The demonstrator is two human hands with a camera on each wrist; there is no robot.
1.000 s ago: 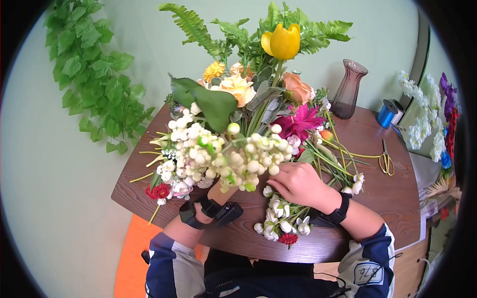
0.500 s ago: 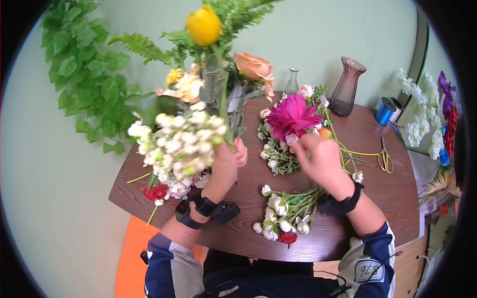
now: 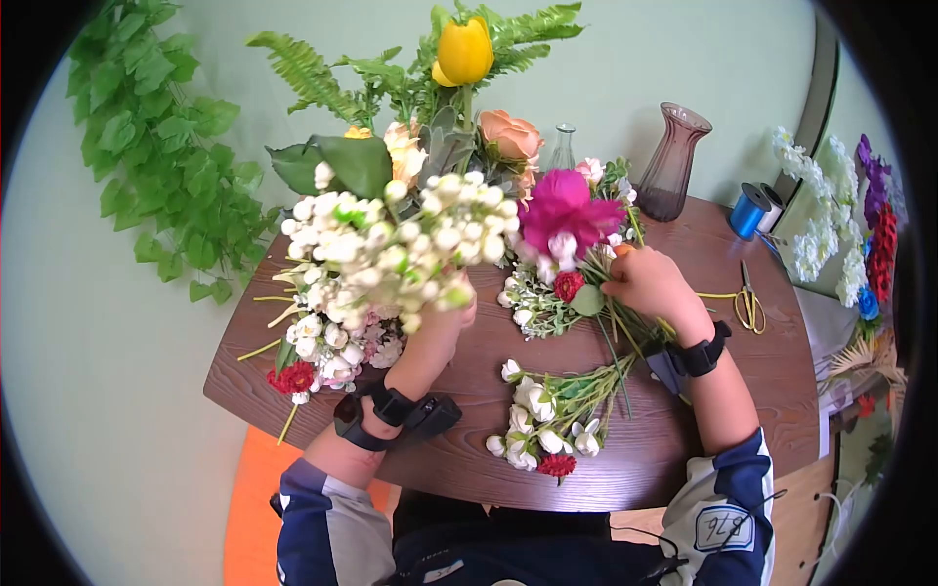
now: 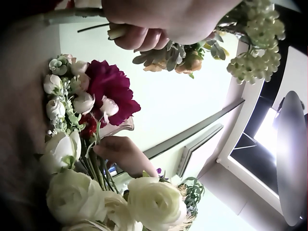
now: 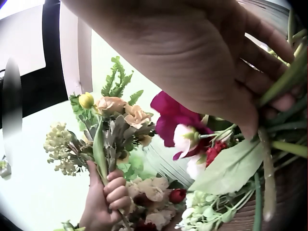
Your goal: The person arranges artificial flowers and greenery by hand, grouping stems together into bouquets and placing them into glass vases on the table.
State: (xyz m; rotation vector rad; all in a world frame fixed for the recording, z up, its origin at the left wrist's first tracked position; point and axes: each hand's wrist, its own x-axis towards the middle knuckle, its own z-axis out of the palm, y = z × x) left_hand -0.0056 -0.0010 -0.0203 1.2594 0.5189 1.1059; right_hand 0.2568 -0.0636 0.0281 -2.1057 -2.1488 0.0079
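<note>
My left hand [image 3: 451, 314] grips the stems of a mixed bouquet, held up over the table's left half; the right wrist view shows its fingers [image 5: 118, 195] curled round them. The bouquet has a yellow tulip [image 3: 464, 51], fern fronds [image 3: 303, 73], a peach rose [image 3: 510, 135], a big dark leaf [image 3: 354, 164] and white berry clusters [image 3: 430, 230]. To its right, my right hand [image 3: 653, 288] holds green stems [image 5: 288, 82] between thumb and fingers. Beside it are a magenta flower [image 3: 567, 213], a red flower [image 3: 568, 286] and a pale green leaf [image 5: 228, 168].
White ranunculus-like flowers [image 3: 532, 400] lie at the table's [image 3: 449, 449] front, with a red bloom [image 3: 556, 465]. More flowers [image 3: 313, 337] lie at left. Behind stand a purple glass vase [image 3: 674, 161] and a clear bottle [image 3: 564, 148]. Ribbon spools [image 3: 749, 210] and scissors [image 3: 748, 305] are at right.
The bouquet in my left hand swung left and up, then came back slightly right. My right hand left the bouquet's side, moving right onto the stems by the magenta flower.
</note>
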